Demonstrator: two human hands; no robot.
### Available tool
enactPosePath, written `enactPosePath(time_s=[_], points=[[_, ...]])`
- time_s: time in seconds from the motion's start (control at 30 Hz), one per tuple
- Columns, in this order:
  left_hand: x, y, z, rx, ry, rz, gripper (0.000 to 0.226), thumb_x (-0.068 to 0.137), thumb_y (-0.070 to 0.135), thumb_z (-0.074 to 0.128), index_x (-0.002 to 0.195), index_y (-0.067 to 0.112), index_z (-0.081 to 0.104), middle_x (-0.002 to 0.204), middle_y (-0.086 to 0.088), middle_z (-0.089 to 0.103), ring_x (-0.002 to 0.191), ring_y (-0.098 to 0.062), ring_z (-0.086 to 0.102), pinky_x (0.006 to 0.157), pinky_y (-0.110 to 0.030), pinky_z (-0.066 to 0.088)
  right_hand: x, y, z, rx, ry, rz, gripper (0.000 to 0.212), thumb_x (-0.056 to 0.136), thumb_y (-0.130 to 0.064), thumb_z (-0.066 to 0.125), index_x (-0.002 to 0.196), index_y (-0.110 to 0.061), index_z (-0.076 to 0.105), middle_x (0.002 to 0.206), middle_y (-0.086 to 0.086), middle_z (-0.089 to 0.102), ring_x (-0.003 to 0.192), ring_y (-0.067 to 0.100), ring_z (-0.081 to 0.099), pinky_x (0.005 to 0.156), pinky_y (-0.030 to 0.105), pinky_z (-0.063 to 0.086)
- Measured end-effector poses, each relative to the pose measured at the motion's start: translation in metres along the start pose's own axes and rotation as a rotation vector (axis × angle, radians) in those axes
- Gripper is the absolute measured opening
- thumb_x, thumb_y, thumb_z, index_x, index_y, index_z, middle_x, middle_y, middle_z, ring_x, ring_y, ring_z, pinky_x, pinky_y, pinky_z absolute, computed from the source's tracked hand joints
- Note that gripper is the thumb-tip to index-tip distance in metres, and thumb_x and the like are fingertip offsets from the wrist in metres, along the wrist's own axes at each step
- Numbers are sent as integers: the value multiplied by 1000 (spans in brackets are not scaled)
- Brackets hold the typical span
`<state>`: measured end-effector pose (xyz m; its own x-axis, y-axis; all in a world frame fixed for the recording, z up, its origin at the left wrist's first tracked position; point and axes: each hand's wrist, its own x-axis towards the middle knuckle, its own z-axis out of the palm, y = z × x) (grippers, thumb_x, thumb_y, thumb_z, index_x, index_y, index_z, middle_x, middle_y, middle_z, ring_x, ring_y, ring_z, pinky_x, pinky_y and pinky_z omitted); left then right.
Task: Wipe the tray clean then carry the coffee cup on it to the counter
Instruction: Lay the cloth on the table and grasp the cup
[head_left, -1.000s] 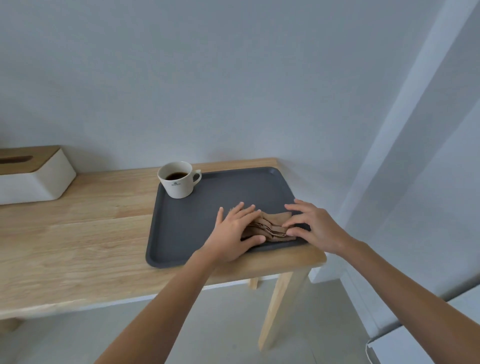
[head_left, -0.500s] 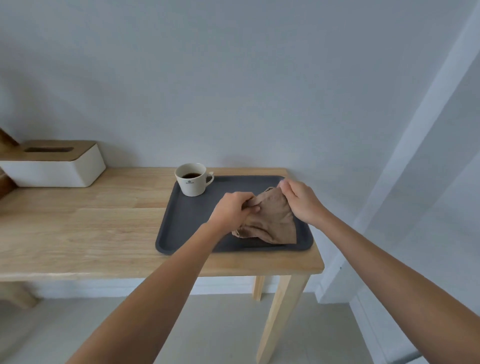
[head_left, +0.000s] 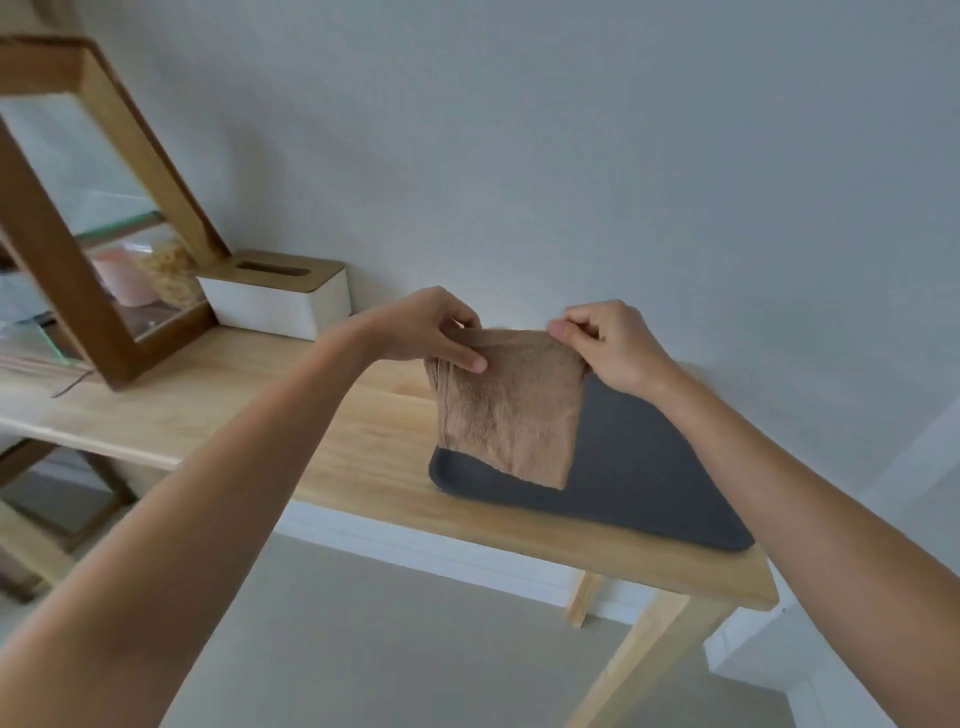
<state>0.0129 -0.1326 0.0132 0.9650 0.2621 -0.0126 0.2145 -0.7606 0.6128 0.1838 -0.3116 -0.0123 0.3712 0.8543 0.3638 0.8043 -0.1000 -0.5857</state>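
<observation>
Left hand (head_left: 431, 327) and right hand (head_left: 613, 345) pinch the top corners of a tan cloth (head_left: 506, 405) between fingers, hanging it above the dark tray (head_left: 639, 467) below; the coffee cup sits hidden behind and could be knocked.

Both hands hold a brown cloth (head_left: 506, 405) up by its top edge, the left hand (head_left: 434, 332) at one corner and the right hand (head_left: 610, 343) at the other. It hangs over the dark tray (head_left: 639, 467), which lies at the right end of the wooden table (head_left: 249, 410).
</observation>
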Motion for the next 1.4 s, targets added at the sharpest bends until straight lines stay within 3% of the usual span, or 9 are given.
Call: enactPosePath(time_s=[0.13, 0.37, 0.57, 0.67, 0.77, 0.93, 1.17, 1.27, 1.4], points=[[-11, -52, -33, -15, 105, -97, 18, 73, 25, 81, 81, 13, 71, 63, 2, 59, 58, -10, 52, 58, -24, 38, 50, -16, 45, 25, -41, -5, 41, 94, -32, 55, 78, 4, 65, 76, 29, 65, 70, 38, 62, 67, 39, 57], [-13, -123, -62, -21, 517, -79, 16, 68, 15, 83, 82, 18, 73, 83, -4, 75, 79, -17, 66, 78, -35, 54, 90, -45, 113, -49, 187, -198, 18, 93, -20, 58, 89, -9, 72, 81, 0, 74, 69, 7, 65, 68, 18, 48], [-57, -170, -36, 163, -81, -194, 28, 69, 26, 83, 96, 20, 77, 104, 6, 75, 98, -5, 65, 92, -24, 45, 50, -34, 162, -112, -324, -139, 19, 90, -31, 62, 92, -17, 74, 70, -5, 70, 60, 4, 58, 62, 23, 48], [-61, -186, -23, 188, -50, -121, 44, 76, 43, 74, 115, 22, 68, 135, 5, 59, 118, -6, 52, 97, -26, 36, 46, -31, 185, -146, -357, -50, 38, 92, -45, 51, 115, -18, 66, 105, 3, 71, 94, 12, 65, 85, 34, 52], [-51, -204, -6, 316, -152, -74, 87, 75, 74, 45, 149, 32, 25, 162, 4, 9, 149, -14, 6, 121, -45, 11, 50, -33, 206, -437, -509, 31, 76, 90, -62, 32, 149, -13, 26, 159, 8, 22, 147, 24, 18, 119, 45, 20], [-46, -235, 12, 391, -336, -128, 104, 70, 80, 44, 151, 37, -5, 160, 12, -16, 145, -8, -22, 117, -53, -12, 39, -30, 225, -567, -669, 156, 90, 87, -72, 15, 151, -13, -7, 161, 5, -13, 148, 18, -13, 120, 51, -4], [-33, -238, -2, 391, -426, -152, 114, 63, 77, 60, 149, 42, -5, 160, 16, -14, 145, -8, -21, 114, -54, -17, 26, -40, 229, -474, -657, 238, 88, 89, -70, 16, 151, -11, -7, 160, 7, -15, 147, 19, -16, 118, 56, -10], [-20, -216, -9, 408, -413, -194, 124, 50, 82, 60, 152, 35, 6, 162, 9, -6, 149, -15, -12, 116, -55, -12, 22, -34, 210, -271, -461, 202, 77, 93, -62, 26, 150, -11, 19, 160, 6, 18, 149, 20, 11, 119, 55, 0], [13, -165, 9, 175, -37, -86, 90, 81, 45, 67, 152, 17, 18, 160, -2, 19, 147, -19, 19, 118, -36, 17, 19, 2, 164, -44, 270, 197, 32, 91, -12, 53, 123, -8, 56, 120, 10, 61, 112, 28, 55, 99, 33, 41]])
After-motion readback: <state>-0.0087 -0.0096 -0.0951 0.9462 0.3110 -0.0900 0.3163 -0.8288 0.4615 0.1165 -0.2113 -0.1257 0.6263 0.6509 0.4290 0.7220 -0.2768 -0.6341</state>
